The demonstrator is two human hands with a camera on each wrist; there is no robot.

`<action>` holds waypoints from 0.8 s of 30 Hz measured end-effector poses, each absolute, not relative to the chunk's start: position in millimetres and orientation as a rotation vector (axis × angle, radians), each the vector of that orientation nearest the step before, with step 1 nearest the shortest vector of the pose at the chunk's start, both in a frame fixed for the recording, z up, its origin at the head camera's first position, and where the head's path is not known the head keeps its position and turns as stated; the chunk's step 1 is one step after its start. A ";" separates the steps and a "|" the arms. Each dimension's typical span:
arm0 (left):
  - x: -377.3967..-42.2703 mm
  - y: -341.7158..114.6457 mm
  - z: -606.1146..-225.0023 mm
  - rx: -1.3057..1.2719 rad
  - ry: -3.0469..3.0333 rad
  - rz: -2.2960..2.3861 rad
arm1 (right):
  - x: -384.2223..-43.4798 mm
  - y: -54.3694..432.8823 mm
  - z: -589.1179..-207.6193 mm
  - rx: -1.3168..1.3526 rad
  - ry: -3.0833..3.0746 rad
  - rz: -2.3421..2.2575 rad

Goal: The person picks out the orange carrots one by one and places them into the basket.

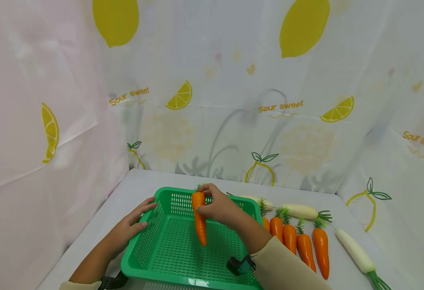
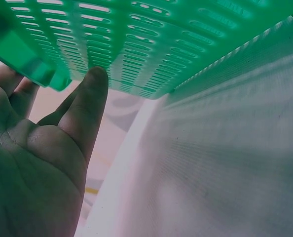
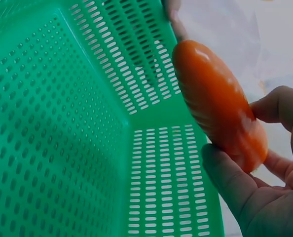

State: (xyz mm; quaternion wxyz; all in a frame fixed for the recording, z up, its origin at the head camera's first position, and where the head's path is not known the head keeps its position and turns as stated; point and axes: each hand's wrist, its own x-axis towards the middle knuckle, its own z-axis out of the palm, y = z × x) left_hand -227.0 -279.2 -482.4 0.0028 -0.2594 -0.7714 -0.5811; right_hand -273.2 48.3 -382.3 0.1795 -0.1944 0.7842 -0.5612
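Observation:
An orange carrot (image 1: 199,219) with a green leafy top hangs tip-down over the green basket (image 1: 132,257). My right hand (image 1: 219,205) pinches it near its upper end, thumb on one side and fingers on the other; the right wrist view shows the carrot (image 3: 215,98) close up. Fairly straight fingers of my left hand (image 1: 126,231) touch the basket's left rim. From below, in the left wrist view, the thumb of the left hand (image 2: 43,153) points up at the perforated outer wall (image 2: 131,54). Inside, the visible basket floor is bare.
Several carrots (image 1: 305,249) lie in a row right of the basket, partly hidden by my right forearm. White radishes (image 1: 300,211) lie behind them, and another radish (image 1: 354,249) lies farther right. Lemon-printed cloth (image 1: 212,121) walls in the white table (image 1: 139,181).

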 end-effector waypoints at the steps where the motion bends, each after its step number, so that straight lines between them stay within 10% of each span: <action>1: -227.1 -279.4 -481.7 -0.814 -2.420 -1.820 | -272.7 46.8 -382.1 -0.550 2.220 -1.582; 24: -228.1 -280.1 -483.5 -0.809 -2.427 -1.827 | -276.9 21.3 -392.2 -0.484 2.212 -1.592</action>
